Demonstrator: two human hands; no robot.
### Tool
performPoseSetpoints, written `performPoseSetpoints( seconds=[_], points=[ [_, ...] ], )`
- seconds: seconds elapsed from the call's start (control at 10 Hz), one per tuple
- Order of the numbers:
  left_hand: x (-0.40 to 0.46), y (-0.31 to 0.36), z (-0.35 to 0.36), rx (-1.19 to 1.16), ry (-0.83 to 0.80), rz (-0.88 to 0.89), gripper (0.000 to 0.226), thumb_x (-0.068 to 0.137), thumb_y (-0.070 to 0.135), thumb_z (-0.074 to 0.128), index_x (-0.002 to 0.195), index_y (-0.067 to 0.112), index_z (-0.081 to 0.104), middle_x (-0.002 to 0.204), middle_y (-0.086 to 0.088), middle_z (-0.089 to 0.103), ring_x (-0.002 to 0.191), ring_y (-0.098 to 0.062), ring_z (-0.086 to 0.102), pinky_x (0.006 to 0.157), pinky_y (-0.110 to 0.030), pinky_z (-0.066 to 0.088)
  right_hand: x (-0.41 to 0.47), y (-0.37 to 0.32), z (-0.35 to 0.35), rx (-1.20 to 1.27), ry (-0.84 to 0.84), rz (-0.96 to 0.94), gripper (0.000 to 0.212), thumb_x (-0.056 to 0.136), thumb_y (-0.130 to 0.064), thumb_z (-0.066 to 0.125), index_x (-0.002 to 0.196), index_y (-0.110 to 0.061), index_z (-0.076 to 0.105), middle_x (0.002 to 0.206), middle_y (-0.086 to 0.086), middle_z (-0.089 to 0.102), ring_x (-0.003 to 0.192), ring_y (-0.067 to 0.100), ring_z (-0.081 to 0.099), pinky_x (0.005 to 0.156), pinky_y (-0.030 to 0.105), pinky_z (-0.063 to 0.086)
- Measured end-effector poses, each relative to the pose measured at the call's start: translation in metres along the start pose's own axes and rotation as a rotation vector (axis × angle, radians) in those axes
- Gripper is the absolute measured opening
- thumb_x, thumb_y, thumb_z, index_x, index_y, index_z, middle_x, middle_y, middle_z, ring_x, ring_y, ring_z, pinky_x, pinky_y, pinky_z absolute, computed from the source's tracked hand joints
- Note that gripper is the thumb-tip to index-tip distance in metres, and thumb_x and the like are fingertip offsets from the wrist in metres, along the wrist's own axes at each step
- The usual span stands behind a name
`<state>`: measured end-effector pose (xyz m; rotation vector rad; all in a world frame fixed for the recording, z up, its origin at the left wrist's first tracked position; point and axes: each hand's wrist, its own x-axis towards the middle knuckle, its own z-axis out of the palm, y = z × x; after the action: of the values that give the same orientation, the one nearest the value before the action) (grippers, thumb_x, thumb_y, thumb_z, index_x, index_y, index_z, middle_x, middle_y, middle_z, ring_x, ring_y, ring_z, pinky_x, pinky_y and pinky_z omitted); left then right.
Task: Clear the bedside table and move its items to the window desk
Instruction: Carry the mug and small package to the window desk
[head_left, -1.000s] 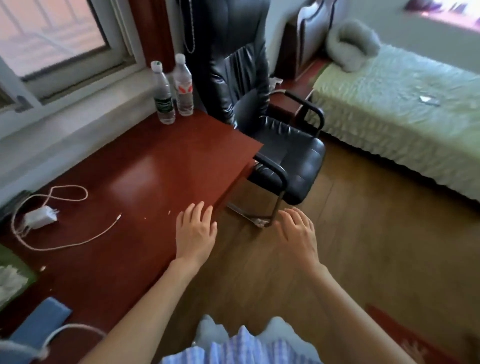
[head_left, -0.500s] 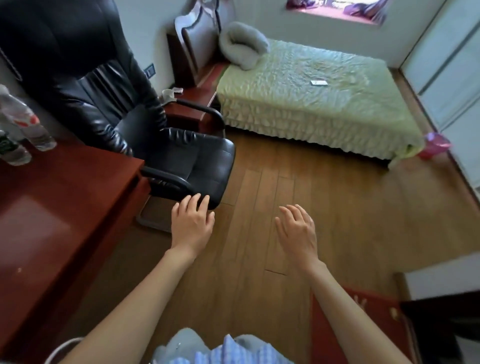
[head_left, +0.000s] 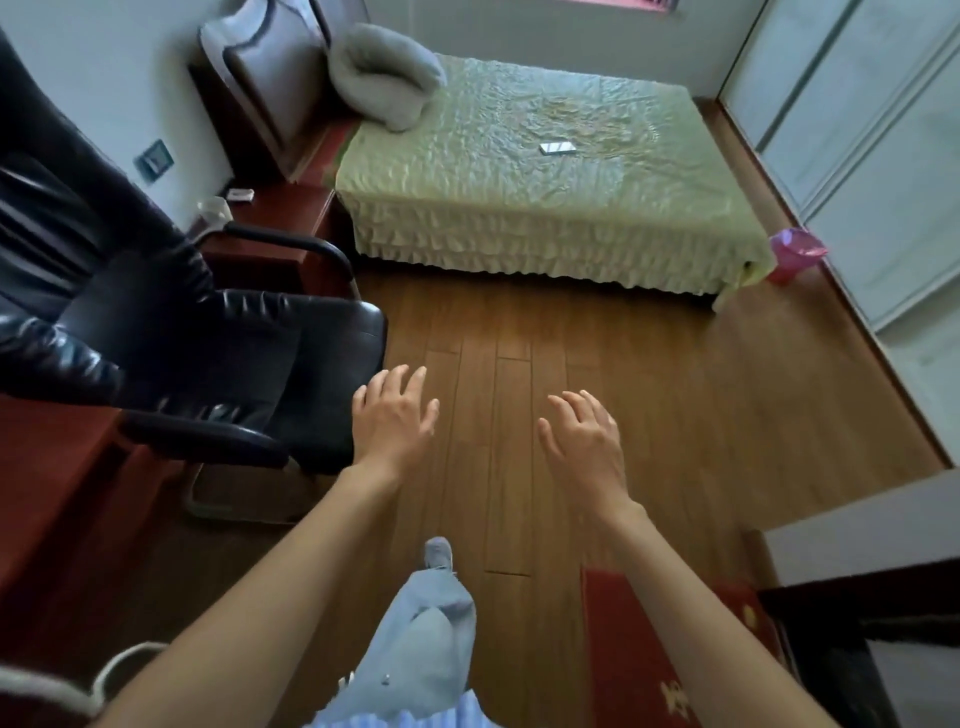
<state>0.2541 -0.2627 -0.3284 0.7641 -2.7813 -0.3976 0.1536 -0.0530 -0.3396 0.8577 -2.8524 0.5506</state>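
Just one head-worn wide-angle view, tilted steeply down from standing height over the wooden floor (head_left: 519, 332), facing the bed (head_left: 498, 171) across the room, bedside tabletop (head_left: 280, 208) far-left.

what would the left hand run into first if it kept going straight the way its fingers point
Probably nothing nearby: the left hand points up the open wooden floor toward the bed. The black chair lies just to its left, apparently off the line, though depth is unclear.
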Motion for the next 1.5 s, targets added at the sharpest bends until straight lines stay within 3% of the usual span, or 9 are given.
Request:
performPoseSetpoints(
  seconds=[0.3, 0.6, 0.9, 1.2, 1.5],
  points=[
    [0.184, -0.01, 0.02, 0.009, 0.007, 0.02, 0.049, 0.092, 0.035, 0.048, 0.137, 0.013, 0.045, 0.143, -0.012, 0.043, 0.133, -0.028, 0.035, 0.11, -0.045, 0.026, 0.193, 0.014, 0.026, -0.043, 0.044, 0.026, 0.037, 0.092, -0.025, 0.058, 0.124, -0.006, 0.058, 0.128, 0.014, 0.059, 0.128, 0.031, 0.047, 0.105, 0.046, 0.039],
    [0.316, -0.043, 0.044, 0.047, -0.025, -0.067, 0.05, 0.093, 0.035, 0.046, 0.138, 0.014, 0.042, 0.144, -0.011, 0.041, 0.135, -0.028, 0.032, 0.111, -0.044, 0.023, 0.34, 0.004, 0.076, -0.015, -0.074, -0.032, 0.041, 0.095, -0.03, 0.052, 0.13, -0.008, 0.054, 0.134, 0.012, 0.055, 0.133, 0.029, 0.041, 0.109, 0.043, 0.034],
    [0.461, -0.071, 0.079, 0.085, 0.013, -0.205, 0.048, 0.089, 0.03, 0.056, 0.132, 0.009, 0.05, 0.137, -0.015, 0.049, 0.128, -0.032, 0.042, 0.106, -0.048, 0.031, 0.527, 0.001, 0.126, 0.071, -0.191, -0.169, 0.038, 0.096, -0.029, 0.049, 0.129, -0.009, 0.053, 0.133, 0.01, 0.054, 0.133, 0.029, 0.039, 0.109, 0.042, 0.034],
    [0.572, -0.1, 0.09, 0.116, 0.028, -0.403, 0.047, 0.088, 0.029, 0.057, 0.129, 0.009, 0.052, 0.133, -0.015, 0.052, 0.125, -0.032, 0.045, 0.103, -0.05, 0.037, 0.689, -0.044, 0.169, 0.063, -0.363, -0.388, 0.044, 0.099, -0.031, 0.042, 0.138, -0.011, 0.045, 0.144, 0.008, 0.044, 0.14, 0.026, 0.027, 0.115, 0.04, 0.022],
    [0.679, -0.187, 0.104, 0.134, 0.059, -0.559, 0.047, 0.086, 0.029, 0.06, 0.128, 0.008, 0.053, 0.131, -0.016, 0.054, 0.123, -0.033, 0.047, 0.1, -0.05, 0.039, 0.824, -0.127, 0.252, 0.053, -0.433, -0.546, 0.046, 0.099, -0.036, 0.04, 0.139, -0.015, 0.042, 0.144, 0.004, 0.043, 0.14, 0.022, 0.027, 0.113, 0.04, 0.025]
  ],
)
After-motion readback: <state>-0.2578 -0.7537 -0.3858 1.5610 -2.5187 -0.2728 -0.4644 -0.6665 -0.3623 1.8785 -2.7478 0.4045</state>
